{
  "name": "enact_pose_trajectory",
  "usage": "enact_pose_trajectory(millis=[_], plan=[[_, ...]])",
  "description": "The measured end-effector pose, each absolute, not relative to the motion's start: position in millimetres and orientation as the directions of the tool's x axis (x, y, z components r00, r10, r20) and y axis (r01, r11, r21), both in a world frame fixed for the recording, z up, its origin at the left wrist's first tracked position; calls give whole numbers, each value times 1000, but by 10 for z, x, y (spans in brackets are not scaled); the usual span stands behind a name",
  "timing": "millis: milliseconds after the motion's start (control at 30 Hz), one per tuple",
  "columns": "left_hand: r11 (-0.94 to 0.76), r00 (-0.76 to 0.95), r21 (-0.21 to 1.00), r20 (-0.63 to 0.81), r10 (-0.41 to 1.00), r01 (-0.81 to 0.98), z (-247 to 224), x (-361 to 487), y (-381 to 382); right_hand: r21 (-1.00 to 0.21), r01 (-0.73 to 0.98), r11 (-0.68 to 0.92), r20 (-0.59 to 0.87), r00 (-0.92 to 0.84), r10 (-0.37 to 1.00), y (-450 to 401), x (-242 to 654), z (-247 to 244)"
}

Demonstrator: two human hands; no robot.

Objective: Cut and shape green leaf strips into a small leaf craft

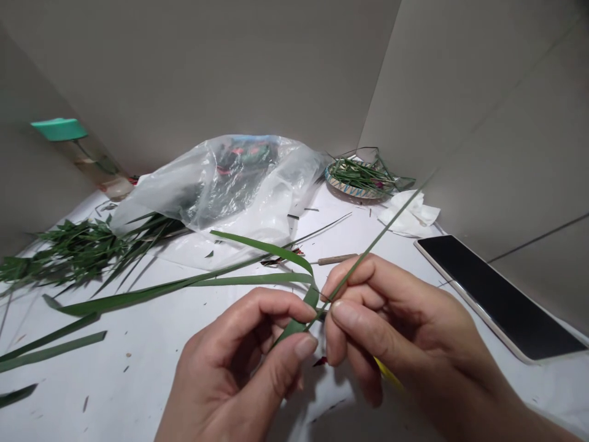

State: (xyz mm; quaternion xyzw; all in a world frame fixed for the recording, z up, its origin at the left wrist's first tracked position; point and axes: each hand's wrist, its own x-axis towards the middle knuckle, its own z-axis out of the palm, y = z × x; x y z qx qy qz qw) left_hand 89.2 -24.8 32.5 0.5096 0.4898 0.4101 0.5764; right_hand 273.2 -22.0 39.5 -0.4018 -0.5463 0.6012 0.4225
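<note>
My left hand pinches folded green leaf strips between thumb and forefinger. From that pinch, long leaf blades run up and away to the left over the table. Close beside it, my right hand is closed on a narrow leaf strip that slants up to the right. A thin dark strand also sticks out past the right hand. Something yellow shows partly under my right fingers, too hidden to name. How the strips cross between my fingertips is partly covered.
A phone lies at right. Behind are a crumpled tissue, a round container of green clippings, a wooden-handled tool and a clear plastic bag. Leafy stems and a green-lidded bottle are at left.
</note>
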Motion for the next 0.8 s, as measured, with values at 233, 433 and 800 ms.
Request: enact_pose_trajectory(millis=[233, 433, 800], plan=[[213, 92, 976, -208, 974, -48, 305, 909, -256, -957, 265, 121, 80, -160, 984, -267, 2744, 302], [263, 53, 954, -257, 965, -146, 290, 921, -221, -739, 512, 439, 361, -249, 899, -280, 2738, 286], [262, 89, 955, -251, 964, -138, 255, 861, -263, -520, 563, 642, 518, -390, 761, -306, 2725, 295]])
